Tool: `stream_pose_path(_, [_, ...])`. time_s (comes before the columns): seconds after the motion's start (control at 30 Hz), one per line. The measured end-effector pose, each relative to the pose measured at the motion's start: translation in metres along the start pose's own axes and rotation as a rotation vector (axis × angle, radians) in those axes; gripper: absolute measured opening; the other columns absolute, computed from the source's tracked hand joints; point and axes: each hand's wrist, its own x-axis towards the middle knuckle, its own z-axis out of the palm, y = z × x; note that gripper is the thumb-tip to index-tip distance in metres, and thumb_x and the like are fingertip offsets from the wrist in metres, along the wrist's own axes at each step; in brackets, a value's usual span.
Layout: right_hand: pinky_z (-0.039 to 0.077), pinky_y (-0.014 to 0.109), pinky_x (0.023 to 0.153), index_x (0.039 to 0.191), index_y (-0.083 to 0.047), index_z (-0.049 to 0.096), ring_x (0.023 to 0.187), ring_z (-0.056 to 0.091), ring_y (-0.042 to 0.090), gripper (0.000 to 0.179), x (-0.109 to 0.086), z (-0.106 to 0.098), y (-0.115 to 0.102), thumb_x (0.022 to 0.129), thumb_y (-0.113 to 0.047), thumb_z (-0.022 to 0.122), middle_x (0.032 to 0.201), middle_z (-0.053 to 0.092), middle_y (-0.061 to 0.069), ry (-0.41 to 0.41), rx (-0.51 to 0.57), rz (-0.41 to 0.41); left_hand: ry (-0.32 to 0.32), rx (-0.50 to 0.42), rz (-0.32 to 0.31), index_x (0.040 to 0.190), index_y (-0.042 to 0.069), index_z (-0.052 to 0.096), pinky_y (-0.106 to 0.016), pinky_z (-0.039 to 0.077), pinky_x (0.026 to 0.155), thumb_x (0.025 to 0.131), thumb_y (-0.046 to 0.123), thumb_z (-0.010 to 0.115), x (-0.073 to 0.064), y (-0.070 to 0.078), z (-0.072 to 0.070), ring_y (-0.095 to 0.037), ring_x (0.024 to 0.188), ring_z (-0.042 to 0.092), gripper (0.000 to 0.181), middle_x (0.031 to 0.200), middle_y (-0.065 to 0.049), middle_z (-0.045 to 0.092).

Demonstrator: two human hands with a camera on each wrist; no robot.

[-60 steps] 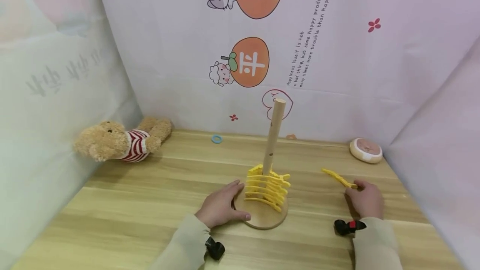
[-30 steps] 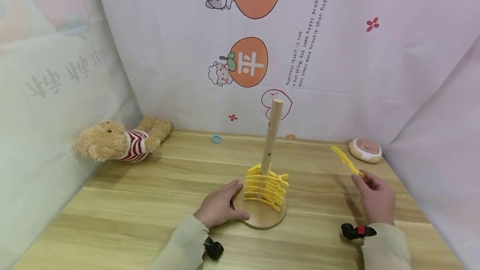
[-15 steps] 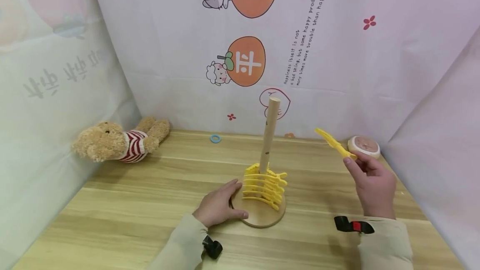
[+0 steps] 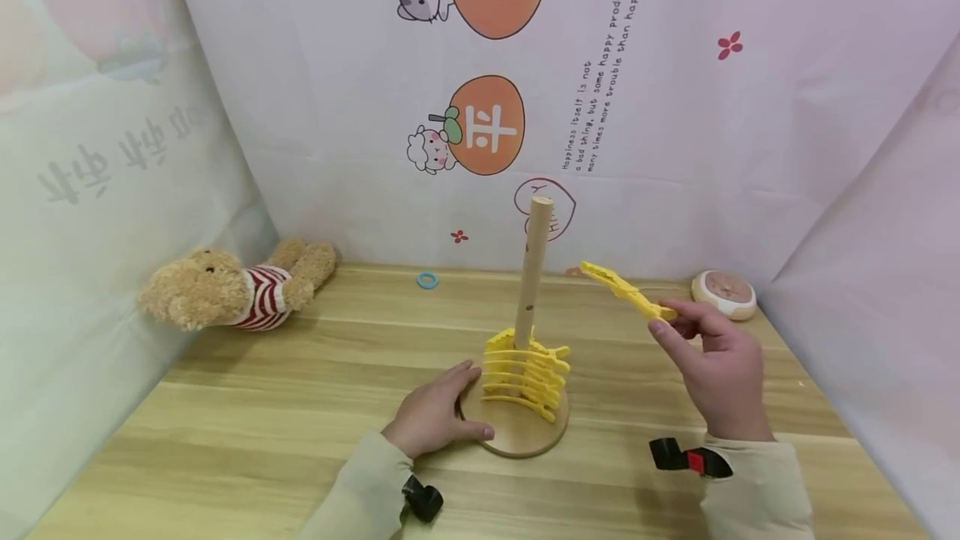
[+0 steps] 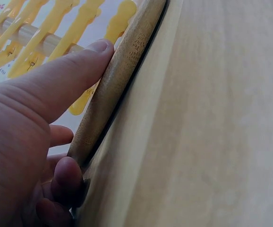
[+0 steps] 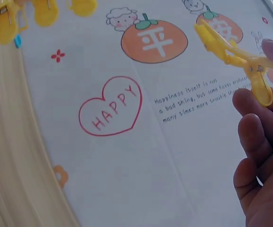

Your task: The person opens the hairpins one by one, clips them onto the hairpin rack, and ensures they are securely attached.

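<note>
My right hand [image 4: 716,365] pinches a yellow alligator hair clip [image 4: 624,288] by its handle end, between thumb and fingers. It holds the clip above the table, toothed end pointing left to the wooden post [image 4: 536,265]. In the right wrist view, the clip's spring [image 6: 259,69] shows near the fingertips. My left hand [image 4: 435,411] holds the left edge of the stand's round wooden base [image 4: 525,440]. In the left wrist view, the thumb [image 5: 87,59] presses on the base's edge and the other fingers bend beside the rim. Several yellow hair clips [image 4: 525,377] are stacked around the lower post.
A teddy bear [image 4: 240,286] in a striped shirt lies at the back left. A small blue ring [image 4: 427,280] lies near the table's back edge. At the back right sits a round white-and-pink object [image 4: 723,294]. Printed cloth [image 4: 637,215] walls in the table.
My right hand has lifted the hair clip off the table at the right and carried it up and leftward, nearer the post. The left hand has stayed on the base.
</note>
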Motion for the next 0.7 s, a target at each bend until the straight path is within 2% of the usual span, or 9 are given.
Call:
stream_pose_path(0.23, [0.048, 0.014, 0.068, 0.110, 0.002, 0.074, 0.079, 0.056, 0.012, 0.027, -0.005, 0.006, -0.009, 0.084, 0.009, 0.075, 0.083, 0.069, -0.002, -0.112, -0.020, -0.083, -0.010, 0.013, 0.001, 0.153, 0.016, 0.043, -0.060, 0.037, 0.109, 0.076, 0.069, 0.074, 0.000, -0.003, 0.002, -0.036, 0.141, 0.041, 0.098, 0.161, -0.006, 0.034])
stream_pose_path(0.37, [0.046, 0.015, 0.061, 0.110, 0.000, 0.075, 0.079, 0.056, 0.010, 0.029, -0.007, 0.014, -0.011, 0.082, 0.010, 0.076, 0.084, 0.069, -0.002, -0.152, -0.020, -0.129, -0.015, -0.008, 0.011, 0.154, 0.017, 0.042, -0.061, 0.035, 0.110, 0.077, 0.068, 0.075, 0.000, -0.003, 0.001, -0.037, 0.141, 0.040, 0.098, 0.162, -0.007, 0.033])
stream_pose_path(0.5, [0.039, 0.016, 0.047, 0.109, -0.006, 0.076, 0.077, 0.055, 0.008, 0.029, -0.006, 0.021, -0.014, 0.082, 0.005, 0.079, 0.083, 0.068, -0.002, -0.183, -0.057, -0.169, 0.001, -0.008, 0.020, 0.154, 0.018, 0.041, -0.062, 0.035, 0.110, 0.077, 0.067, 0.075, 0.003, -0.002, -0.004, -0.037, 0.142, 0.040, 0.098, 0.162, -0.006, 0.033])
stream_pose_path(0.6, [0.033, 0.020, 0.037, 0.109, -0.011, 0.076, 0.076, 0.055, 0.006, 0.029, -0.009, 0.027, -0.015, 0.082, 0.000, 0.080, 0.084, 0.067, -0.003, -0.215, -0.086, -0.165, 0.003, 0.006, 0.009, 0.153, 0.017, 0.043, -0.062, 0.036, 0.110, 0.076, 0.066, 0.076, 0.002, -0.002, -0.003, -0.037, 0.141, 0.041, 0.098, 0.161, -0.006, 0.035])
stream_pose_path(0.7, [0.035, 0.021, 0.035, 0.109, -0.014, 0.077, 0.076, 0.055, 0.006, 0.029, -0.013, 0.031, -0.016, 0.083, -0.003, 0.081, 0.085, 0.066, -0.004, -0.233, -0.107, -0.143, -0.008, 0.004, 0.006, 0.153, 0.017, 0.043, -0.061, 0.036, 0.110, 0.076, 0.068, 0.076, 0.001, -0.002, 0.000, -0.036, 0.141, 0.041, 0.098, 0.161, -0.006, 0.035])
